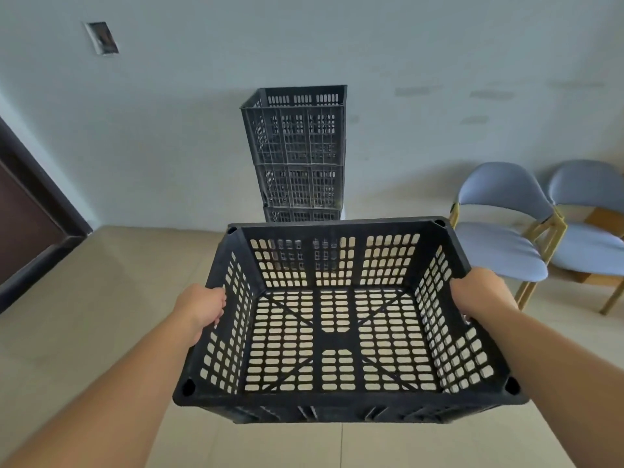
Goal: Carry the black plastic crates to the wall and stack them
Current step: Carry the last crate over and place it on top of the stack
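A pale tiled floor (101,298) and a light wall (439,45) are seen. A dark brown door (23,214) is set at 9 o'clock. A small square hole (101,38) is cut in the wall at 11 o'clock. Two blue chairs (499,238) are placed by the wall at 3 o'clock. A stack of black crates (297,150) is stood against the wall at 12 o'clock. One black crate (336,339) is held up over the floor at 6 o'clock, open side up, apart from the stack. Its left edge is gripped by the left hand (202,307) and its right edge by the right hand (479,292), with fingers curled round the rim.
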Tool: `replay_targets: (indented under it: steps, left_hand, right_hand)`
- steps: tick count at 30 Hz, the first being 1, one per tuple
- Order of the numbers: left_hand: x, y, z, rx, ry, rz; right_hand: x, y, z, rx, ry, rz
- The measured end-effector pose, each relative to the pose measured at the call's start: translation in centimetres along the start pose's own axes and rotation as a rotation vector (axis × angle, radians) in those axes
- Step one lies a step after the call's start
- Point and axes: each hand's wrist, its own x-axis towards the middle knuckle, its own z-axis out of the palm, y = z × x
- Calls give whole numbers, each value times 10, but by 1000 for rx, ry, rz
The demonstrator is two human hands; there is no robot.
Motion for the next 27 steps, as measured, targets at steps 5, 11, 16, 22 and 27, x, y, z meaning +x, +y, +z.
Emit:
replay_targets:
  steps: [5,11,16,22,27]
  left_hand:
    - [71,39,3,25,-13,-4]
    - [156,110,8,45,-34,-29]
    - [217,168,-2,19,-61,-42]
    - [299,226,-25,-20,-40,-32]
    - [378,285,-62,-168,-86,10]
  right_hand:
    - [60,-51,19,-2,-9,-6]
    - [156,-122,32,-16,-38,-49]
    - [229,-194,27,-42,-131,-98]
    - [297,-288,30,-70,-137,-167]
    - [348,-368,29,76,-184,-155]
